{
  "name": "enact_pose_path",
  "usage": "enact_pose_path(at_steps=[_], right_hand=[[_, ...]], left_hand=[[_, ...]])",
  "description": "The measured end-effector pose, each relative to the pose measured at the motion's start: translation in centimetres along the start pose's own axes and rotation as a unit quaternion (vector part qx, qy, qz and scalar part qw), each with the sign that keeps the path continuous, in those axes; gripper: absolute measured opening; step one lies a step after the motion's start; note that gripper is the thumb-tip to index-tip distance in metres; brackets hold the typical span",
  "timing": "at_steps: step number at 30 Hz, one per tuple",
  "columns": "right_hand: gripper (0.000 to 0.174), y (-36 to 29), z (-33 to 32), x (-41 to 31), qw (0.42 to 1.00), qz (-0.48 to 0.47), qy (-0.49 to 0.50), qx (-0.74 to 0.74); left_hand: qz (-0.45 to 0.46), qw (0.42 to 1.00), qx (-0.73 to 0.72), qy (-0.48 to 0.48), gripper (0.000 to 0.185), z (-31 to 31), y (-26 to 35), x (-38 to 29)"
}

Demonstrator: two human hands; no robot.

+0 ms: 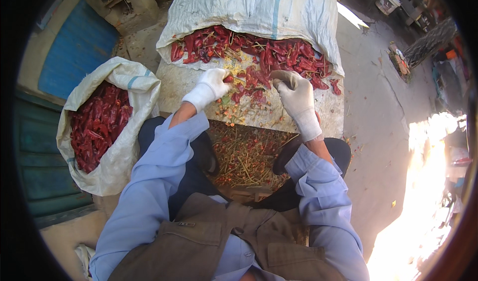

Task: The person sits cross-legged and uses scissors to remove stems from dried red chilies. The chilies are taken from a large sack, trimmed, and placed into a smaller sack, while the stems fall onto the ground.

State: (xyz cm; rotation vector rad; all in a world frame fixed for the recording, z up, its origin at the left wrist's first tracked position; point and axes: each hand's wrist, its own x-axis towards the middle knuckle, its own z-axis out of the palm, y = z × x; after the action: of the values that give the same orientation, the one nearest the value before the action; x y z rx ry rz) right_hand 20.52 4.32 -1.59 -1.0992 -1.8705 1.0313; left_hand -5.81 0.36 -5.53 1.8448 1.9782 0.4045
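White knit gloves cover both hands. My left hand (212, 87) is curled above the board (328, 113), its fingers closed around a red dried chili pepper (228, 79). To the right, my right hand (293, 94) hovers at the edge of the chili heap, thumb and forefinger close together; whether anything is between them is hard to tell. Loose dried chilies (254, 76) and broken pieces lie between the hands, with yellow seeds around them. Beyond, more chilies (295, 57) spill from the mouth of a large white woven sack (246, 4) lying on the board.
At my left stands an open white woven sack (123, 157) filled with dried red chilies (99, 128). Stems and scraps (246, 157) cover the ground between my legs. A tree trunk (429, 42) and a bucket (387, 1) stand at the far right. A blue panel (78, 49) is at upper left.
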Motion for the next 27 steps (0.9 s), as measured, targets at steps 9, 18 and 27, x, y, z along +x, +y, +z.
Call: enact_pose_path(at_steps=[9, 18, 27], right_hand=[[0.019, 0.1, -0.4, -0.5, 0.997, -0.035, 0.011, -0.063], [0.017, 0.5, -0.6, -0.5, 0.995, -0.054, 0.018, -0.082], [0.015, 0.2, -0.7, -0.5, 0.993, -0.055, 0.007, -0.100]], left_hand=[[0.036, 0.983, 0.161, -0.075, 0.034, 4.4, 0.6, 0.3], [0.001, 0.996, 0.063, -0.055, 0.041, 1.9, -0.2, 0.9], [0.110, 0.977, 0.168, -0.076, 0.043, 3.7, 0.1, 1.8]])
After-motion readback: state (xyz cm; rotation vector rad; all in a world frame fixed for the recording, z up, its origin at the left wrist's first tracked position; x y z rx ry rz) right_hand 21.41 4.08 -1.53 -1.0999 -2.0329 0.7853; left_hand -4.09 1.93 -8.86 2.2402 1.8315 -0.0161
